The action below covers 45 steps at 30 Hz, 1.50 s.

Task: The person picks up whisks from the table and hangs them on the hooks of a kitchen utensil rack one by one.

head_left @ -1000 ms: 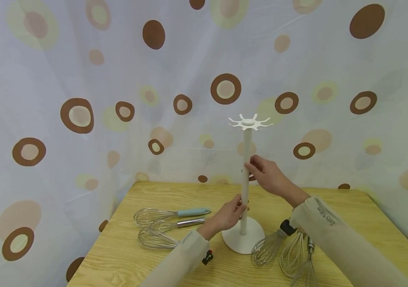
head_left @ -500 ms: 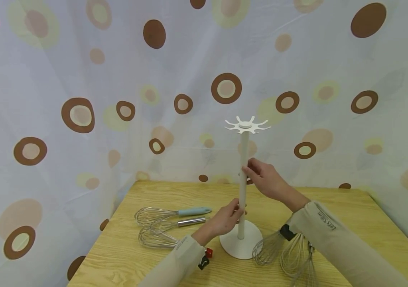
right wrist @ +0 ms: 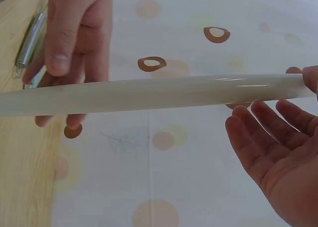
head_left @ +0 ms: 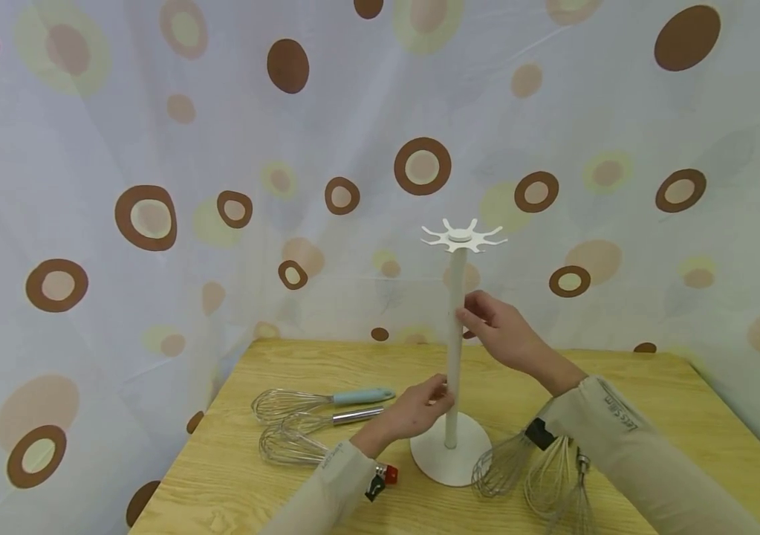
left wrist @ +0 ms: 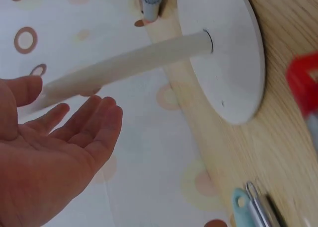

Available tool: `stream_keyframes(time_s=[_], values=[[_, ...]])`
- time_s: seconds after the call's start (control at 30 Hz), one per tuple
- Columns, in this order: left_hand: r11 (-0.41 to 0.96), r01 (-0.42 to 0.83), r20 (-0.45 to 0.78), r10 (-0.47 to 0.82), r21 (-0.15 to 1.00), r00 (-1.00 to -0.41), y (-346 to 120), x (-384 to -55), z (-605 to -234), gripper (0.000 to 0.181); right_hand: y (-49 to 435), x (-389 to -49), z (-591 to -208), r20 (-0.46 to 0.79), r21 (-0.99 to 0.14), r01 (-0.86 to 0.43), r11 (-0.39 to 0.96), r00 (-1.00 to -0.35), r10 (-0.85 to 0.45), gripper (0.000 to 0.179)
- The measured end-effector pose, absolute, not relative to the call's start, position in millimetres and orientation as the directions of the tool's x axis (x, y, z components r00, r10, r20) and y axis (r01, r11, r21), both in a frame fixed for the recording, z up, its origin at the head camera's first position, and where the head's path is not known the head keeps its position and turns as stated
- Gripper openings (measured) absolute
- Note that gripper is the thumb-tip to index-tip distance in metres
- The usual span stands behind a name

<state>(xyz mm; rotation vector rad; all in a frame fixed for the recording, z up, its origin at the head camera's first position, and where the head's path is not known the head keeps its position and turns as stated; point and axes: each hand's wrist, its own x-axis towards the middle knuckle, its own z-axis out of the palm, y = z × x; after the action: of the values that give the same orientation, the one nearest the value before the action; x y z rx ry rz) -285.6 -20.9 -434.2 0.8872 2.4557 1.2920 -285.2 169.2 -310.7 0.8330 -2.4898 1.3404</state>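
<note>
A white utensil stand [head_left: 456, 353] stands upright on its round base [head_left: 429, 459], a ring of hooks [head_left: 461, 236] at its top. My left hand [head_left: 411, 411] is beside the lower part of the pole. In the left wrist view its thumb and relaxed fingers [left wrist: 107, 120] spread apart around the pole without curling tight. Higher up, on the right, my right hand [head_left: 503, 333] has its thumb at the pole. The right wrist view shows the fingers [right wrist: 248, 130] of that hand loosely bent below the pole, not wrapped round it.
Left of the stand lie a blue-handled whisk [head_left: 361, 396], a metal-handled whisk [head_left: 357, 415] and one with a red handle end [head_left: 390, 474], partly behind my left sleeve. Several more whisks [head_left: 501, 472] lie at the right under my right forearm. A dotted curtain [head_left: 353, 134] hangs behind the wooden table [head_left: 219, 453].
The stand has shifted slightly toward me since a second ago, with both hands following. The left hand's fingers have loosened from the pole.
</note>
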Motion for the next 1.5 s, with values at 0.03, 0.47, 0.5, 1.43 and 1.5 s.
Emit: stream_keyframes(time_s=[0.03, 0.47, 0.5, 1.43, 1.5], values=[[0.442, 0.409, 0.065, 0.612, 0.798, -0.788, -24.9, -285.0, -434.3, 0.037, 170.9, -284.7, -307.5, 0.426, -0.704, -0.561, 0.435, -0.824, -0.374, 0.029], [0.569, 0.452, -0.130, 0.708, 0.688, -0.694, -89.9, -275.9, -438.9, 0.047, 197.0, -279.8, -264.3, 0.712, -0.634, -0.711, 0.304, -0.690, -0.129, 0.027], [0.570, 0.458, -0.137, 0.715, 0.682, -0.686, -94.0, -277.2, -440.9, 0.048, 197.4, -280.1, -261.4, 0.725, -0.625, -0.722, 0.296, -0.678, -0.120, 0.027], [0.618, 0.527, -0.198, 0.737, 0.583, -0.646, -140.5, -278.6, -481.2, 0.034, 186.9, -280.8, -241.8, 0.828, -0.529, -0.824, 0.203, -0.554, -0.090, 0.013], [0.614, 0.543, -0.192, 0.745, 0.573, -0.639, -140.2, -278.8, -482.2, 0.032, 186.7, -280.1, -242.0, 0.825, -0.532, -0.819, 0.214, -0.558, -0.089, 0.013]])
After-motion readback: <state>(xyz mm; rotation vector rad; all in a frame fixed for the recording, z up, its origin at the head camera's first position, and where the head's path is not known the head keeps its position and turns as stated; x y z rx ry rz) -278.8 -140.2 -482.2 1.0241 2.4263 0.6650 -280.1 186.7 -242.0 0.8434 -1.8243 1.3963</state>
